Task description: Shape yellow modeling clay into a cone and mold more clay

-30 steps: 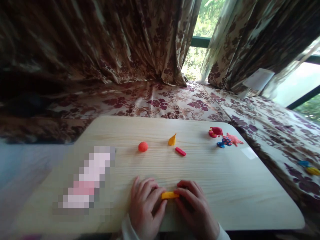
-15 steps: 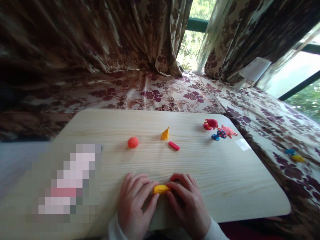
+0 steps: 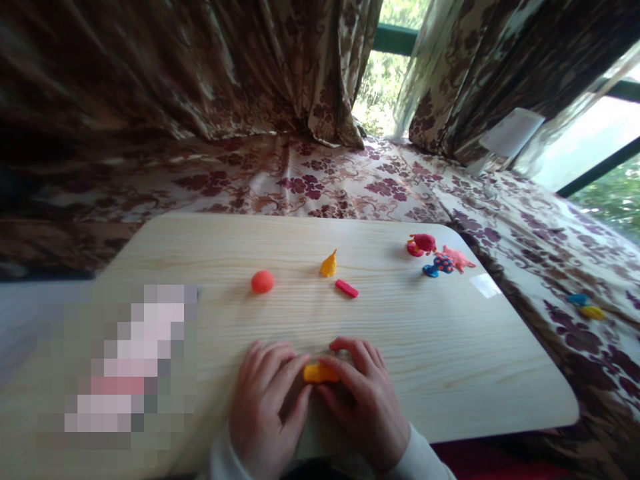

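Note:
A short yellow piece of modelling clay [image 3: 318,373] lies between my hands, low over the near part of the table. My left hand [image 3: 270,400] pinches its left end with thumb and forefinger. From the other side, my right hand [image 3: 367,397] grips the right end, its fingertips covering part of the clay. Farther off are an orange-red clay ball [image 3: 263,282], a yellow pear-like clay shape [image 3: 329,264] with a pointed tip, and a small red clay stick [image 3: 347,289].
Toward the back right of the wooden table [image 3: 400,327] stand several clay figures: a red one [image 3: 423,243], a blue one with pink dots [image 3: 440,265] and a pink one [image 3: 457,259]. A white paper piece [image 3: 485,285] is beside them. A blurred-out patch [image 3: 135,353] covers the left.
My right hand has shifted slightly left, and its fingers now cover more of the yellow clay's right end. The view has moved a little; the other clay pieces stay put.

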Demonstrator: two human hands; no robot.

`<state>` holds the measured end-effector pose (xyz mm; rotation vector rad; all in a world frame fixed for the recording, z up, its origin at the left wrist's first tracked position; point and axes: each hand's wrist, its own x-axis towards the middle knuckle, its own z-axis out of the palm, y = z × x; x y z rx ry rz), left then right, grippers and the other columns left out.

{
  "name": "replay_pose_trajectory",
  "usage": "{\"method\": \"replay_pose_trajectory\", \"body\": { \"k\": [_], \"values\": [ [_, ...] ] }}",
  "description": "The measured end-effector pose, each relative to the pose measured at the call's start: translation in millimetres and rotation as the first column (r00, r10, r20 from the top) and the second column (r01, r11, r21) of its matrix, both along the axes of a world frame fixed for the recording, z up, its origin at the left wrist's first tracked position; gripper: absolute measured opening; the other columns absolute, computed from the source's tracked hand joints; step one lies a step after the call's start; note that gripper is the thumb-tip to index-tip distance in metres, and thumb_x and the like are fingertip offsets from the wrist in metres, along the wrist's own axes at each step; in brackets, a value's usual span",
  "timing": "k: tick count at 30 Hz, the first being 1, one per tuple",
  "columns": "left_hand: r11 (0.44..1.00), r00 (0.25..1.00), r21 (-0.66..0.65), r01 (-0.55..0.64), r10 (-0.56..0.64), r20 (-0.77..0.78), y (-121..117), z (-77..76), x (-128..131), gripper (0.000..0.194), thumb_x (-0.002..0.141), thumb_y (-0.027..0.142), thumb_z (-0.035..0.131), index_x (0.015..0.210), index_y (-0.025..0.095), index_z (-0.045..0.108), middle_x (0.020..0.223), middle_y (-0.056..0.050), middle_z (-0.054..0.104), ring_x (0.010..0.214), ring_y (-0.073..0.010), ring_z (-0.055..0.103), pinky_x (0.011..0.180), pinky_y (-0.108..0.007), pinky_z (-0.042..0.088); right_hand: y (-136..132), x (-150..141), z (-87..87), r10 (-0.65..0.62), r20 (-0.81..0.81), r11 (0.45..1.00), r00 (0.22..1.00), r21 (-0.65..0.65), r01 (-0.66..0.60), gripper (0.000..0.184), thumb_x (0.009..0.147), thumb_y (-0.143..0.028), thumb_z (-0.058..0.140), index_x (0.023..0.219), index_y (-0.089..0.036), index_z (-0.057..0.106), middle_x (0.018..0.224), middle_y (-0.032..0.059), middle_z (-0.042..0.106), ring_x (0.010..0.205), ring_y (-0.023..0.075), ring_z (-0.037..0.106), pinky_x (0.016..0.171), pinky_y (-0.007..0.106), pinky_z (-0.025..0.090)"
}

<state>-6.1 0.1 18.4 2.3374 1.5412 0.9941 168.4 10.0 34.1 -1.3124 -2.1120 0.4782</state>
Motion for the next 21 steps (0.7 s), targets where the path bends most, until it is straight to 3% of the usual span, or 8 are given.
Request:
{"method": "replay_pose_trajectory", "body": {
  "k": [14, 21],
  "values": [
    [1.000, 0.999, 0.011, 0.008, -0.008, 0.035, -0.7, -5.0, -2.2, 0.022, 0.083, 0.010, 0.051, 0.100, 0.021, 0.061, 0.094, -0.005, 0.060, 0.100, -0.0226, 0.052, 0.100, -0.047, 0.031, 6.3, -3.9, 3.9, 0.039, -0.036, 0.998, 0.999, -0.045, -0.041, 0.012, 0.079, -0.014, 0.067, 0.088, -0.022, 0.064, 0.098, 0.0045, 0.059, 0.092, 0.0205, 0.052, 0.080, 0.036, 0.043],
    [1.000, 0.999, 0.009, -0.021, 0.021, 0.024, -1.5, -7.5, -2.7, 0.024, 0.084, 0.014, 0.051, 0.104, 0.022, 0.062, 0.095, -0.005, 0.062, 0.100, -0.0232, 0.054, 0.100, -0.047, 0.033, 8.8, -6.3, 6.7, 0.018, 0.000, 0.999, 1.000, -0.047, -0.018, 0.021, 0.072, -0.015, 0.073, 0.089, -0.024, 0.066, 0.102, 0.0050, 0.060, 0.096, 0.0222, 0.053, 0.083, 0.038, 0.045]
  ]
}}
